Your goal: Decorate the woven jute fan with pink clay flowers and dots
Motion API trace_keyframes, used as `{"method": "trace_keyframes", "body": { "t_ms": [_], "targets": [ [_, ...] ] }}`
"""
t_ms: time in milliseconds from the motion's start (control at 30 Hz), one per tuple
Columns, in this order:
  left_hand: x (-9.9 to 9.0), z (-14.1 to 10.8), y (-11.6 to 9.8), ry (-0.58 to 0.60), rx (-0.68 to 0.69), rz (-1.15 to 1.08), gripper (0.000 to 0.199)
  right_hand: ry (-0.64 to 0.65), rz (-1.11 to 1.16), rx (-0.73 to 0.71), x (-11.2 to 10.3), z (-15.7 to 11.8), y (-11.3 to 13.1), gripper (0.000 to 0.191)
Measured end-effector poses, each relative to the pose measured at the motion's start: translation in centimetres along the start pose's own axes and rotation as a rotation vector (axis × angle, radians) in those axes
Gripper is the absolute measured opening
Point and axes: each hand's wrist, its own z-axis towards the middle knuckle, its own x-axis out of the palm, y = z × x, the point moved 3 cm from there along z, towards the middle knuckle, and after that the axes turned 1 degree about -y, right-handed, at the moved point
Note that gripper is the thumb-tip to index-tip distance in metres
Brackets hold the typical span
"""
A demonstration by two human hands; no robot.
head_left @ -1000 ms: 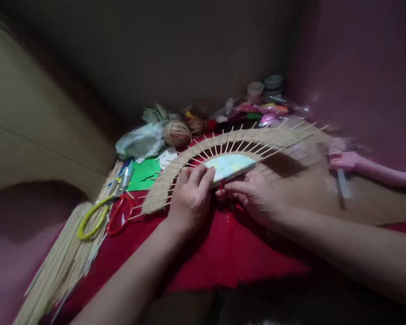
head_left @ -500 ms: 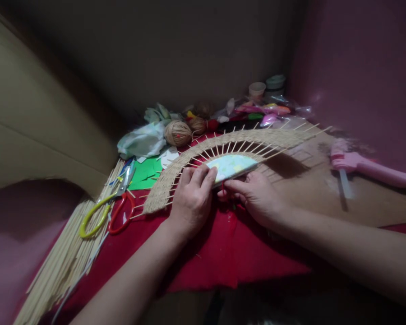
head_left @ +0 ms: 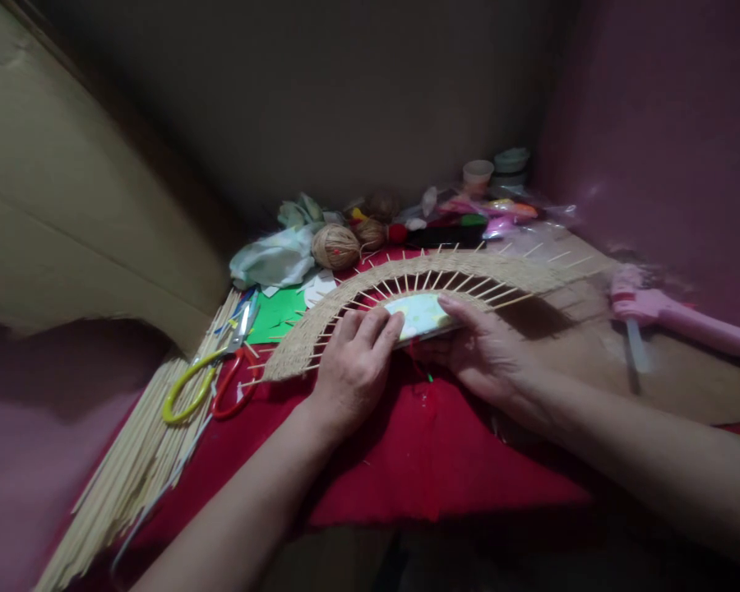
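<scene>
A fan-shaped frame of thin sticks carries a woven twine band and, at its inner edge, a pale blue and yellow patterned half-round piece. My left hand grips the left end of that patterned piece, thumb on top. On its right end rests the thumb of my right hand, with the fingers curled underneath and partly hidden. The frame is tilted over the red cloth.
Scissors with yellow and red handles lie left, beside long sticks and green paper. Twine balls, a cloth bundle and a cup stand behind. A pink glue gun lies right on brown board.
My right thumb has moved up from the lower edge onto the top of the patterned piece. The red strand by my right fingers is now mostly hidden. The whole view has shifted slightly.
</scene>
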Motion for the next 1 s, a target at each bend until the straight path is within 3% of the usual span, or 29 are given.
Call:
{"method": "trace_keyframes", "body": {
  "t_ms": [100, 400, 567, 633, 733, 767, 833, 933, 1000],
  "targets": [
    [-0.2, -0.2, -0.1, -0.01, 0.009, 0.017, 0.032, -0.026, -0.044, 0.021, 0.0, 0.0, -0.1, 0.014],
    [-1.4, -0.5, -0.4, -0.03, -0.086, -0.08, 0.036, 0.096, -0.162, -0.094, 0.7, -0.8, 0.9, 0.009],
    [-3.8, -1.4, -0.4, -0.053, -0.084, -0.256, 0.048, 0.101, -0.201, -0.1, 0.8, -1.2, 1.4, 0.012],
    [-5.4, -2.4, 0.7, -0.15, -0.188, -0.272, 0.041, 0.055, -0.203, -0.11, 0.6, -1.5, 1.6, 0.012],
    [-7.6, -5.6, 4.4, -0.367, -0.538, -0.163, 0.024, 0.024, -0.203, -0.16, 0.7, -1.8, 2.0, 0.008],
    [-8.0, -6.9, 6.0, -0.347, -0.692, -0.083, 0.019, 0.03, -0.208, -0.181, 0.8, -1.9, 2.1, 0.009],
    [-8.0, -9.5, 9.2, -0.106, -0.958, 0.131, 0.022, 0.049, -0.209, -0.22, 1.0, -1.9, 2.4, 0.015],
    [-7.6, -12.1, 12.2, 0.081, -1.013, 0.176, 0.025, 0.092, -0.186, -0.249, 1.4, -1.7, 2.6, 0.027],
    [-6.9, -12.9, 12.9, 0.217, -0.984, 0.176, 0.024, 0.133, -0.166, -0.25, 1.7, -1.5, 2.6, 0.029]
  ]
}}
